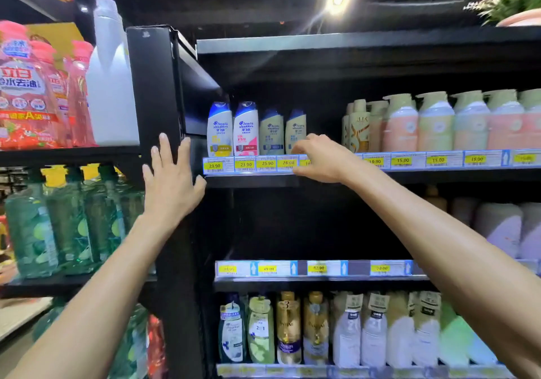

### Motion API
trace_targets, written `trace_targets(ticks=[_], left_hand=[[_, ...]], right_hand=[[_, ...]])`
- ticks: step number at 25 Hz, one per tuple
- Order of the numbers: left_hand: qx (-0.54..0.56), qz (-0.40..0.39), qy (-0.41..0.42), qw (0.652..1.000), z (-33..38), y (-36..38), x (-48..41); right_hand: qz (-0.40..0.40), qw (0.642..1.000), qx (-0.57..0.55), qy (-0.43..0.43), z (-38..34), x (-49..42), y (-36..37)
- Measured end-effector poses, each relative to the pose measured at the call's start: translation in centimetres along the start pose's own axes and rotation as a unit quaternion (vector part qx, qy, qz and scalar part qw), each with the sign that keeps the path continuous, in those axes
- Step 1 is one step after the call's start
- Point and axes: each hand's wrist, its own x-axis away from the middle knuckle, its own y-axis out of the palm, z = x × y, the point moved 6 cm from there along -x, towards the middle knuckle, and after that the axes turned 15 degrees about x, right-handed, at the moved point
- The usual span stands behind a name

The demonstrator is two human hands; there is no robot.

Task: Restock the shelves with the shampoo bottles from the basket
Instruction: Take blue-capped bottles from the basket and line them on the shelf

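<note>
- At a shop's toiletries aisle, seen from a head-worn camera, two bare arms reach up to a dark shelving unit.
- The left hand (pixel 169 179) lies flat against a black upright post (pixel 155 86). Its fingers are straight and spread, the thumb is out, and it holds nothing.
- The right hand (pixel 319 156) is at the front lip of the upper shelf (pixel 439 160), over the yellow price labels.
- This hand is knuckles up with its fingers bent downward. The tips are hidden, so I cannot tell whether they pinch anything. No bottle shows in it.
- Four shampoo bottles (pixel 246 128) stand upright in a row at the shelf's left end. Two are white with blue caps, and two paler ones sit slightly further back.
- The right hand is just beside the fourth bottle.
- To the right of the row is a dark gap, then tan and peach pump bottles (pixel 436 121).
- The shelf below is in shadow, and only pale lilac bottles (pixel 497 226) show at its right.
- The basket is not in view.
- Judging by the pose, the step in hand is setting or squaring up a bottle at the end of the row, with the left hand bracing the body.
- The next move likely calls for lowering the right arm to the basket, gripping another bottle, and standing it upright in the gap without knocking its neighbours.
</note>
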Motion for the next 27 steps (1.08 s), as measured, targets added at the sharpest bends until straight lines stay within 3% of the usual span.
trace_targets(ticks=[4,9,14,27], left_hand=[[-0.050,-0.057,0.021,0.997,3.9,-1.6,1.7],[-0.100,-0.204,-0.010,0.974,7.8,1.3,8.4],[-0.086,-0.280,-0.031,0.956,9.2,5.1,16.4],[-0.019,-0.498,-0.067,0.864,8.3,18.3,38.7]], right_hand=[[-0.052,0.998,0.023,-0.015,0.7,4.0,1.4],[-0.124,0.992,0.012,-0.018,1.3,9.6,4.8],[-0.199,0.980,-0.011,-0.014,1.7,17.4,10.7],[-0.388,0.916,-0.096,0.041,1.1,37.5,27.9]])
